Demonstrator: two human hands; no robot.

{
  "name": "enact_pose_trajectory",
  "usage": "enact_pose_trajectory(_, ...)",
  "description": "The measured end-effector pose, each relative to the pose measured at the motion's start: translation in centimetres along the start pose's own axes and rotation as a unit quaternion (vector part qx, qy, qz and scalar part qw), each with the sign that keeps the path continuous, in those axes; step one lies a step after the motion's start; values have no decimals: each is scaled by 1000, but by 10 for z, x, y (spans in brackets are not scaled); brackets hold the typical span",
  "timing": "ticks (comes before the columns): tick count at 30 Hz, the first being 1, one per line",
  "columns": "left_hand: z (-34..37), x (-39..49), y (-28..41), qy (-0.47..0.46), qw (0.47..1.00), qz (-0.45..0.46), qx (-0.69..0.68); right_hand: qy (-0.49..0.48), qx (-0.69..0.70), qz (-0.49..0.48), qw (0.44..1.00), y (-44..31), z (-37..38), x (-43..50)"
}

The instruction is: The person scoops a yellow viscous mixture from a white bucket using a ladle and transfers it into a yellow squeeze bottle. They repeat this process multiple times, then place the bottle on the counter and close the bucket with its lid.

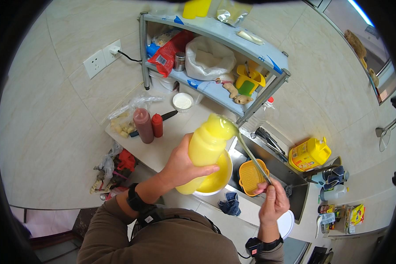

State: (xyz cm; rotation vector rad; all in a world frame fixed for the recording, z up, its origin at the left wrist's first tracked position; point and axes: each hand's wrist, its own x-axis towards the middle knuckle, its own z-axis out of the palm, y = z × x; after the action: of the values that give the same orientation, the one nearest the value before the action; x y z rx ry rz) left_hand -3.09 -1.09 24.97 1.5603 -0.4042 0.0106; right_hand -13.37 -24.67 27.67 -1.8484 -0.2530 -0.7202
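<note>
My left hand (181, 161) grips a clear squeeze bottle (205, 148) filled with thick yellow sauce, its mouth uncapped and pointing away from me. A metal ladle (253, 159) is in my right hand (273, 199), held by the far end of its handle. Its sauce-coated bowl is at the bottle's mouth, where a mass of yellow sauce (219, 124) sits; whether metal touches plastic I cannot tell. Below and partly behind the bottle is a white tub (230, 166) with yellow sauce on its inside.
Two red-toned squeeze bottles (143, 126) and a bowl of white powder (183, 101) stand on the counter. A metal shelf (211, 90) rises behind. At right, a sink (297, 201) holds an orange basket (250, 175). A blue cloth (230, 204) lies near the counter's front edge.
</note>
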Motion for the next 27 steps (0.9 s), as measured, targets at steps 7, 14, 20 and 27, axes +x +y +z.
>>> enact_pose_trajectory(7,-17,-5,-6,-26,993,55,101,-172,-242,-197,934,-52,-51,67)
enact_pose_trajectory(14,-35,-12,-6,-72,965,117,225,-353,-324,-264,837,-123,-28,122)
enact_pose_trajectory(20,-43,-19,-14,-120,945,181,245,-487,-309,-296,761,-125,44,142)
enact_pose_trajectory(27,-61,-32,-31,-89,964,149,201,-432,-313,-353,769,-135,59,143)
